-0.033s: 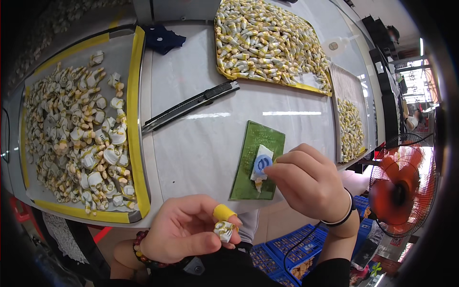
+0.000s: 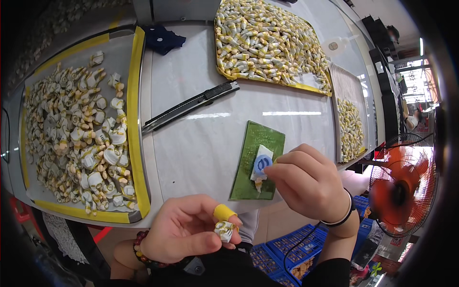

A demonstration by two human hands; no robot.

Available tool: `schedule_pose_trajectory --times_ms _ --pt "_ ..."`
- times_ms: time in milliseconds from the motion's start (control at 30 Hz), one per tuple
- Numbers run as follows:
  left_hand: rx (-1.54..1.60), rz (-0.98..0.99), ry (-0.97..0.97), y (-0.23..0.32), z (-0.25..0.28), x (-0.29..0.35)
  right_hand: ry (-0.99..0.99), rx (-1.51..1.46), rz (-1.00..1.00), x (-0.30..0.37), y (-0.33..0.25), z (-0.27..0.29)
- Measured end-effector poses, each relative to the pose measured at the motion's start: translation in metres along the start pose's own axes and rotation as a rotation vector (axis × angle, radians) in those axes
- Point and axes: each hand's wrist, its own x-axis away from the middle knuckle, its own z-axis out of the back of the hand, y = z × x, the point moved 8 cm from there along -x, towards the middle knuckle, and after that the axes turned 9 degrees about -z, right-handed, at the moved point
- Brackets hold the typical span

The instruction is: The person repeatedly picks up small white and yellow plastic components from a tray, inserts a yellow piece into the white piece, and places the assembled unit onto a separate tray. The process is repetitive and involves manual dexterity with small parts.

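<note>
My left hand (image 2: 184, 229), a yellow band (image 2: 224, 212) around one finger, pinches a small white piece with yellow trim (image 2: 224, 231) between thumb and fingers. Over a green rectangular board (image 2: 241, 179), my right hand (image 2: 308, 184) is closed, its thumb and fingertips pressed together. Those fingertips meet the edge of a blue round piece (image 2: 262, 164) lying on a white pad (image 2: 256, 173); whatever they pinch is hidden. A small white and yellow piece (image 2: 258, 183) lies just below the blue one.
At left stands a yellow-taped tray (image 2: 138, 95) of white figurine parts. Farther back is a tray (image 2: 306, 87) of small white-yellow pieces, beside another tray (image 2: 336, 115). A utility knife (image 2: 191, 106) and dark cloth (image 2: 163, 39) lie between. An orange fan (image 2: 401, 189) and blue crates (image 2: 291, 246) are at right.
</note>
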Motion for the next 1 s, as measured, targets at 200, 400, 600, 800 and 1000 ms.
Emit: schedule_pose_trajectory --times_ms 200,400,600,800,1000 --pt "0.029 0.116 -0.051 -0.008 -0.008 0.001 0.188 -0.378 -0.081 0.004 -0.007 0.031" --pt "0.299 0.277 -0.261 -0.020 -0.020 0.001 0.262 -0.578 0.030 0.001 -0.030 0.037" --pt "0.280 0.291 -0.245 -0.022 -0.022 0.002 0.156 -0.548 0.045 -0.011 -0.044 0.032" --pt "0.321 0.315 -0.197 -0.026 -0.022 0.002 0.097 -0.447 0.118 -0.007 -0.050 0.030" --pt "0.340 0.294 -0.201 -0.028 -0.023 -0.001 0.095 -0.434 0.109 -0.005 -0.046 0.026"
